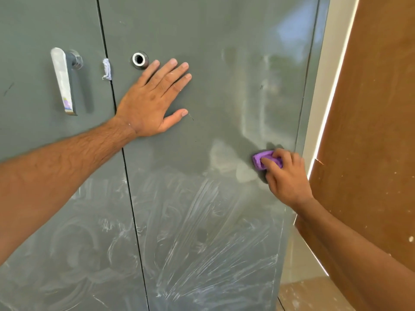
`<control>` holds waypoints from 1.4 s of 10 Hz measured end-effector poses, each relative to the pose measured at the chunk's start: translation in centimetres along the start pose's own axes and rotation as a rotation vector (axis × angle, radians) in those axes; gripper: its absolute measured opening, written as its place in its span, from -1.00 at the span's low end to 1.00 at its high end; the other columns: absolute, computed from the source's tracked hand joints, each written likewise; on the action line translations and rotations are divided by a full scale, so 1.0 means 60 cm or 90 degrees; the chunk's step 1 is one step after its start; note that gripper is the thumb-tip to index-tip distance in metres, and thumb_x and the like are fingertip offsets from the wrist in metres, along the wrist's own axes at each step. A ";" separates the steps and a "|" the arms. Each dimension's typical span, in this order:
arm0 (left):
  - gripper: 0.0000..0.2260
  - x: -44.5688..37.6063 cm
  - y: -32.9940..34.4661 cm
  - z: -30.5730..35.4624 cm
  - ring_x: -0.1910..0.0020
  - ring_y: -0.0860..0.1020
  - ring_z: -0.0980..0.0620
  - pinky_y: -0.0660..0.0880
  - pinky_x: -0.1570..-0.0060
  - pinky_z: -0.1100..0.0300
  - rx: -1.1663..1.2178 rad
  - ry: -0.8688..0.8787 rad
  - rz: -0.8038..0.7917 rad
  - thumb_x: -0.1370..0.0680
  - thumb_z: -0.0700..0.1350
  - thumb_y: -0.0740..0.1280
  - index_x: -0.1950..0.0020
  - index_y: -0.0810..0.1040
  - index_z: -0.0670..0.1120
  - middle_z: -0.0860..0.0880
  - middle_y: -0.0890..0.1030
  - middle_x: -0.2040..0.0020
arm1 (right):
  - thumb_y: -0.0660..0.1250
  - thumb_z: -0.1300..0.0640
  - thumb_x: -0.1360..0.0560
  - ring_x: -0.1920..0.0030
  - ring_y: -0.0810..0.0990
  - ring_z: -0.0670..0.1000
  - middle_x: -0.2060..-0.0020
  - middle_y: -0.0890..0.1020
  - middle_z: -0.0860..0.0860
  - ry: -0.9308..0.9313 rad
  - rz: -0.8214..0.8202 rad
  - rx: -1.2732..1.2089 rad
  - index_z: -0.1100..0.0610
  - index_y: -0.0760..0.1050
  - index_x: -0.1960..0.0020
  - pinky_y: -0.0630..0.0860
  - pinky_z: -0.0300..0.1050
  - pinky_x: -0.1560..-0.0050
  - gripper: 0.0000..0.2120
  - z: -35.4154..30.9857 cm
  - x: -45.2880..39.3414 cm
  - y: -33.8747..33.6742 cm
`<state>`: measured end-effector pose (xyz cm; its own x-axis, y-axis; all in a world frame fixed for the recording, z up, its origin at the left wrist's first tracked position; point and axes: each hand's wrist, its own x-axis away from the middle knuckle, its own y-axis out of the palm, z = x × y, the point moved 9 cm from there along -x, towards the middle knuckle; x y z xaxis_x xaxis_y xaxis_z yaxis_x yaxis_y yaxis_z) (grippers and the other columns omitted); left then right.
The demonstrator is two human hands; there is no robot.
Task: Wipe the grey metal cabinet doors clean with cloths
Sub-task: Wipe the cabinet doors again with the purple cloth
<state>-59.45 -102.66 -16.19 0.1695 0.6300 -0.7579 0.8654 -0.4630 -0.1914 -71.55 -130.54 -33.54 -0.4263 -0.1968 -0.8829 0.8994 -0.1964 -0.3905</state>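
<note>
Two grey metal doors fill the view: the left door (45, 135) and the right door (224, 97), meeting at a dark vertical seam (125, 167) that leans slightly in the wide-angle picture. Both are upright. Their lower halves are covered in whitish streaks (202, 243), fanned and swirled; the upper parts look cleaner, with faint smears and a pale reflection. A silver handle (64, 80) hangs on the left door, long axis vertical. A round metal lock hole (139, 59) sits on the right door near the seam, and a scrap of white cloth (107, 68) is caught in the seam beside it. To the right stand a pale wall strip (323, 104) and a brown wooden panel (368, 131).

The left hand (152, 104) lies flat on the right door just below the lock hole, fingers straight and spread, pointing up and right, forearm reaching in from the lower left. It holds nothing.

The right hand (286, 176) grips a small bunched purple cloth (263, 161), fingers curled over it, pressing it against the right door near the door's right edge, about mid-height. The forearm comes up from the lower right.
</note>
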 end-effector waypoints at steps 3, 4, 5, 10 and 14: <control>-0.35 -0.001 0.000 0.003 -0.67 0.11 -0.16 0.06 -0.62 -0.20 -0.004 -0.002 0.004 -0.71 0.21 0.10 -0.68 0.15 -0.15 -0.13 0.15 -0.68 | 0.34 0.12 -0.56 -0.08 0.48 0.33 -0.20 0.51 0.24 -0.070 -0.027 -0.013 0.12 0.50 -0.17 0.50 0.24 -0.03 -0.79 -0.018 0.024 0.004; -0.35 0.000 0.001 0.002 -0.67 0.11 -0.16 0.06 -0.62 -0.20 -0.005 -0.001 0.002 -0.71 0.21 0.11 -0.68 0.15 -0.15 -0.13 0.15 -0.68 | 0.37 0.21 -0.57 -0.19 0.42 0.30 -0.27 0.47 0.23 0.199 0.062 -0.062 0.19 0.56 -0.20 0.50 0.26 -0.14 -0.79 0.016 -0.009 -0.016; -0.36 0.000 -0.001 0.002 -0.67 0.11 -0.16 0.07 -0.62 -0.20 -0.008 -0.004 0.002 -0.71 0.21 0.11 -0.68 0.16 -0.15 -0.12 0.15 -0.68 | 0.49 0.22 -0.50 -0.18 0.43 0.29 -0.27 0.46 0.20 0.042 0.039 -0.066 0.10 0.52 -0.27 0.47 0.20 -0.12 -0.64 -0.062 -0.011 0.010; -0.36 0.002 0.002 0.000 -0.67 0.11 -0.16 0.06 -0.62 -0.20 0.003 -0.004 -0.004 -0.72 0.22 0.10 -0.68 0.15 -0.14 -0.12 0.15 -0.68 | 0.42 0.16 -0.48 -0.02 0.48 0.21 -0.17 0.51 0.14 -0.276 -0.031 -0.111 0.00 0.53 -0.28 0.45 0.14 0.03 -0.62 -0.178 -0.019 0.028; -0.36 0.003 0.001 0.001 -0.67 0.10 -0.15 0.05 -0.62 -0.18 -0.003 -0.005 -0.010 -0.72 0.23 0.07 -0.68 0.15 -0.14 -0.11 0.14 -0.69 | 0.41 0.08 -0.51 0.05 0.50 0.21 -0.07 0.58 0.13 -0.235 0.007 -0.148 0.03 0.65 -0.10 0.39 0.09 0.08 -0.82 -0.228 -0.094 0.021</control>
<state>-59.38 -102.60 -16.38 0.1518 0.6330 -0.7591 0.8702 -0.4498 -0.2010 -66.69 -116.51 -32.62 -0.3844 -0.5356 -0.7519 0.8839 0.0214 -0.4671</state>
